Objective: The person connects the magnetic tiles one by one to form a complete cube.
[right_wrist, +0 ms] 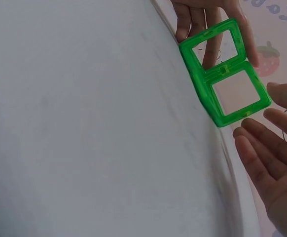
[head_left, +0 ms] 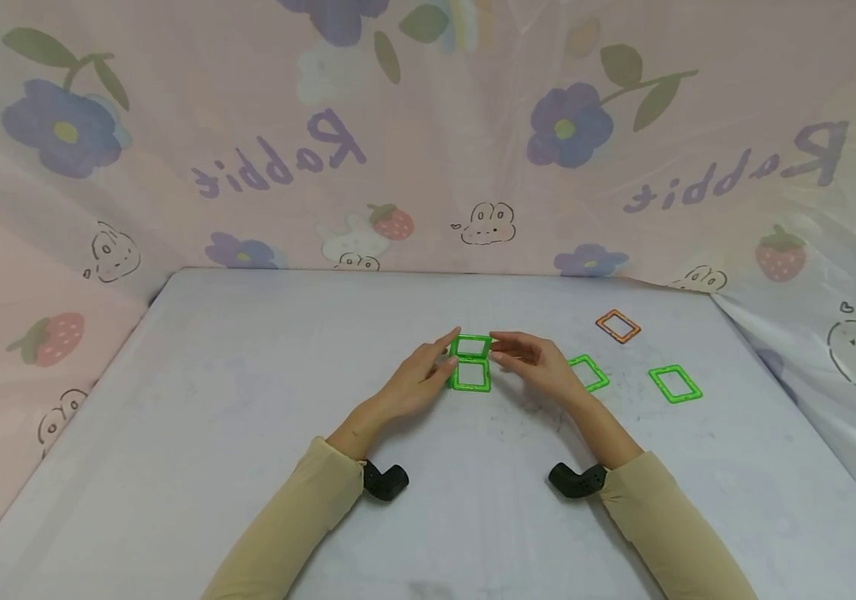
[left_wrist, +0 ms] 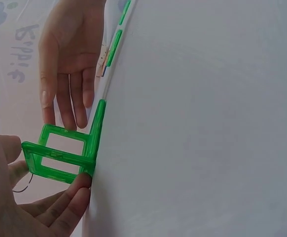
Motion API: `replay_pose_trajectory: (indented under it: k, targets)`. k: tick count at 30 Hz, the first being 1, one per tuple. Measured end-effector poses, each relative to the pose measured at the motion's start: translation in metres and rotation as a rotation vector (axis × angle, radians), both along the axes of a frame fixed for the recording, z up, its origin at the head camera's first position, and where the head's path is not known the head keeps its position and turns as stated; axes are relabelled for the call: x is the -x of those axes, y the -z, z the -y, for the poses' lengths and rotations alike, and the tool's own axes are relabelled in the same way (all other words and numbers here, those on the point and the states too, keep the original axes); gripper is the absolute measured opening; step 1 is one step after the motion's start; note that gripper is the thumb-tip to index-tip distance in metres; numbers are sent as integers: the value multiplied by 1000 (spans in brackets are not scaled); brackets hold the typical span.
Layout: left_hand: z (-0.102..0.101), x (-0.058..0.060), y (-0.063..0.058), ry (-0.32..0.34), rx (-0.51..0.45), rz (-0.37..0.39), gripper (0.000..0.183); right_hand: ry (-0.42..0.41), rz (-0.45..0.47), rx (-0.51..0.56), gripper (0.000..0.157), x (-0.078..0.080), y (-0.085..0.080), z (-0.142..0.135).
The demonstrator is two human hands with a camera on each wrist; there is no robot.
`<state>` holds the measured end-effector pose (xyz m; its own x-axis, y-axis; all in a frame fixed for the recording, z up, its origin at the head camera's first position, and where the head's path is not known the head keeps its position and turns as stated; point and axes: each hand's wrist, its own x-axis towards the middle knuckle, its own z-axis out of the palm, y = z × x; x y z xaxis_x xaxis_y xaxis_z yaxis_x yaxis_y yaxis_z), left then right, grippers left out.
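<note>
Green square magnetic tiles (head_left: 471,387), hollow frames, stand joined together in the middle of the table. In the right wrist view, two upright tiles (right_wrist: 226,119) meet along an edge, with another tile low against the table. My left hand (head_left: 414,382) is at their left side; its thumb and fingertips are right at the frame edges in the left wrist view. On the other side, my right hand (head_left: 540,364) has loosely extended fingers close to the tiles, palm facing them. Its thumb (right_wrist: 284,94) is near a tile corner.
To the right lie a loose green tile (head_left: 600,385) partly behind my right wrist, another green tile (head_left: 686,397) farther right, and an orange tile (head_left: 628,337) toward the back. A printed curtain (head_left: 428,167) borders the white table (head_left: 285,333).
</note>
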<state>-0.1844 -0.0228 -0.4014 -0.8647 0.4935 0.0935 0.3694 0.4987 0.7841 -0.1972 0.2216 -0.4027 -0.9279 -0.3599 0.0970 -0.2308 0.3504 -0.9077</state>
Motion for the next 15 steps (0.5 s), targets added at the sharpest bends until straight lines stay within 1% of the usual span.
replay_pose_trajectory:
  k: [5,15]
  targets:
    - [0,0,1,2,1,-8,52,17,-7,-36,42,-1,0,-4]
    - [0,2,4,22,-4,-15,53,68,-73,-128,40,-8,-4,-21]
